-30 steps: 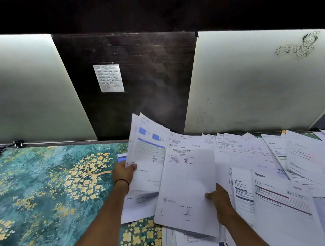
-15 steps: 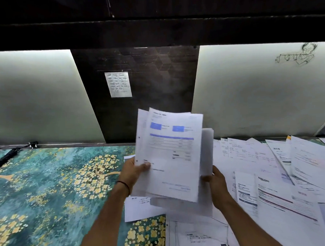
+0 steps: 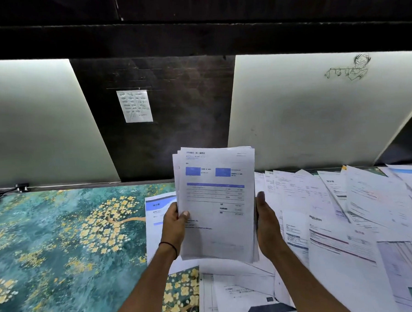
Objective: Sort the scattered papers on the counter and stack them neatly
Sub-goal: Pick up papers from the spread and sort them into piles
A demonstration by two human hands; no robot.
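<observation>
I hold a thin stack of papers (image 3: 217, 203) upright above the counter; its front sheet has blue boxes and a blue bar. My left hand (image 3: 174, 225) grips the stack's left edge, thumb across the front. My right hand (image 3: 267, 224) holds the right edge, fingers behind the sheets. Many loose printed papers (image 3: 334, 211) lie scattered and overlapping on the right half of the counter (image 3: 61, 235). One sheet with a blue header (image 3: 158, 206) lies flat just left of the held stack, and more sheets (image 3: 243, 297) lie below it.
The counter's left half shows a teal surface with yellow flower print. A black cable (image 3: 1, 194) lies at the far left back edge. Behind stand pale wall panels (image 3: 317, 116) and a dark panel with a taped note (image 3: 135, 106).
Two separate bunches, one in each hand, have been brought together into one upright stack held by both hands. The stack has risen and its edges now line up.
</observation>
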